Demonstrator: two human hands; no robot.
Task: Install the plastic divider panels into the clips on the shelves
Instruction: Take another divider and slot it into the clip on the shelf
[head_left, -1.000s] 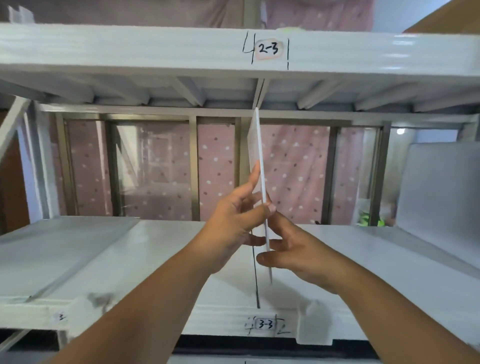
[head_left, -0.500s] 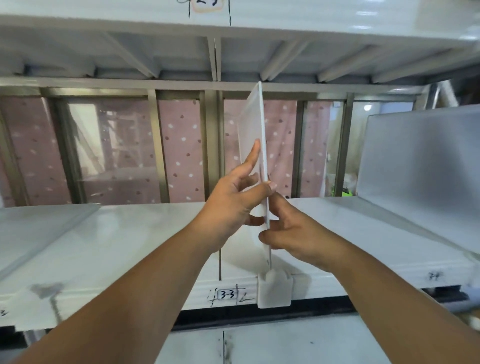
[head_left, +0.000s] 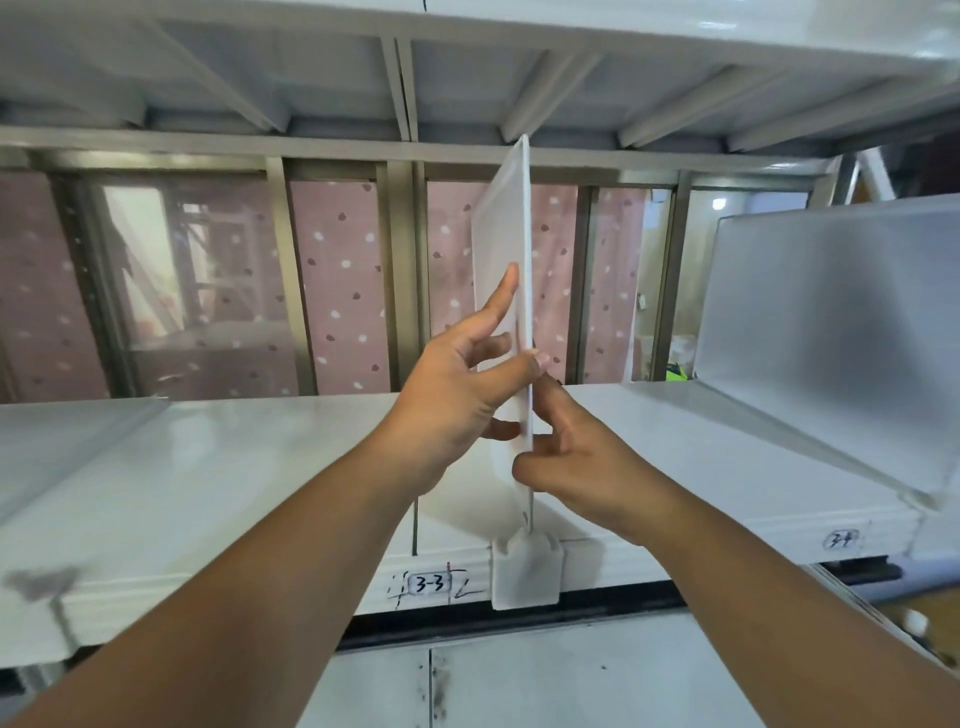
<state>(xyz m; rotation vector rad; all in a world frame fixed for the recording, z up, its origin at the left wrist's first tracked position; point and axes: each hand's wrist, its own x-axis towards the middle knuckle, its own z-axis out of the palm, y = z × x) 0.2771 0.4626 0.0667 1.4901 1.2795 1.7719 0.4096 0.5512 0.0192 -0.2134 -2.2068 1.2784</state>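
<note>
A translucent white plastic divider panel (head_left: 503, 228) stands upright, edge-on to me, over the white shelf (head_left: 218, 467). Its lower front corner sits right above, or in, the slot of a white plastic clip (head_left: 525, 574) on the shelf's front lip. My left hand (head_left: 462, 384) presses flat against the panel's left face with the thumb across its front edge. Pinching the same edge lower down from the right side is my right hand (head_left: 576, 457). The panel's top reaches close to the underside of the shelf above.
A second frosted divider (head_left: 831, 332) stands installed at the right, by a label reading 3-4. A label "3-3" (head_left: 428, 584) marks the front lip left of the clip. Another panel (head_left: 67, 441) lies at the far left. Metal uprights and a pink dotted curtain close the back.
The view has swung right and down, so the clip has come to the centre. The panel has come down from above the shelf until its lower edge meets the clip. Both hands have kept their hold.
</note>
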